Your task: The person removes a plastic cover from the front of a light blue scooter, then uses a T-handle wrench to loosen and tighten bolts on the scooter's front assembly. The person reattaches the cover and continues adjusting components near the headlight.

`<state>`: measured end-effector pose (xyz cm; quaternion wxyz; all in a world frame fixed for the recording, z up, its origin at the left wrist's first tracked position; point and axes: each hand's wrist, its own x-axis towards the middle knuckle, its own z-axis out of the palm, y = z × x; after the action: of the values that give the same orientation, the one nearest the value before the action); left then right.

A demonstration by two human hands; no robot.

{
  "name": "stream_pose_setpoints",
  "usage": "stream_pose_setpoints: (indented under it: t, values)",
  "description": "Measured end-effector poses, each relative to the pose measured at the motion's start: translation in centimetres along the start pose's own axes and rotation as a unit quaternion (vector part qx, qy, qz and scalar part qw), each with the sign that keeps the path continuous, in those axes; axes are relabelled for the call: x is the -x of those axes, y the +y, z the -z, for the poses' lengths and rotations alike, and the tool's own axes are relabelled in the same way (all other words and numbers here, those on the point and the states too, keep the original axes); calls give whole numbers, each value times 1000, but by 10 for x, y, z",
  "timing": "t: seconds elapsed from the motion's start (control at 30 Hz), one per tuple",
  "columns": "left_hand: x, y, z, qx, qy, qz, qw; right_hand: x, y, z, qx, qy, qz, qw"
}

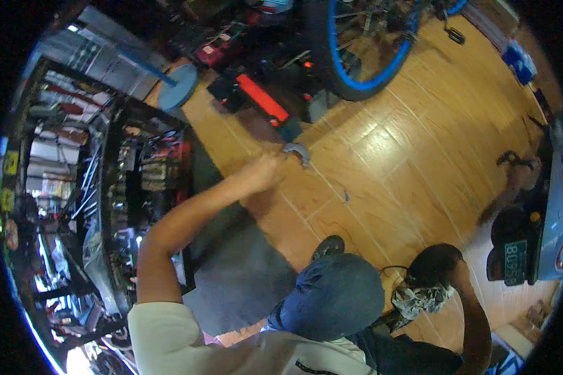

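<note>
My left hand (pixel 266 172) is stretched out over the tiled floor, its fingers closed at the end of a grey, crescent-shaped piece (pixel 298 153) that looks like a brake shoe. Blur hides the exact grip. On the right, my right hand (pixel 460 276) holds the edge of a black round part (pixel 433 262); its fingers are partly hidden. A thin dark cable or wire (pixel 391 269) runs beside that part. Just below lies crumpled grey-and-white wrapping (pixel 422 299). My bent knee in dark blue cloth (pixel 338 297) rises between my arms.
A blue-rimmed bicycle wheel (pixel 360 84) stands ahead, near a black box with a red strip (pixel 263 98). Crowded metal shelves (pixel 109 181) line the left, beside a dark mat (pixel 231 275). A round-based blue stand (pixel 178 87) is far left. A light-blue motor vehicle (pixel 549 225) stands right.
</note>
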<state>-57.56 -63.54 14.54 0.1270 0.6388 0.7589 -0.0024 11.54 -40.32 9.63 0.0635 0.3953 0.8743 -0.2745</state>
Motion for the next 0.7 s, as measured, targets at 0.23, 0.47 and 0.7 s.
stream_pose_setpoints:
  t: [0.23, 0.47, 0.7]
  values:
    - [-117, -28, -169, 156, 306, 81, 936, 94, 58, -6, 86, 29, -255, 963]
    - [-145, -66, -170, -196, -10, -15, 980, 116, 62, -16, 6, 61, -299, 952]
    - [-135, -6, -145, -142, -170, -20, 975, 105, 56, -36, -209, -37, -342, 915]
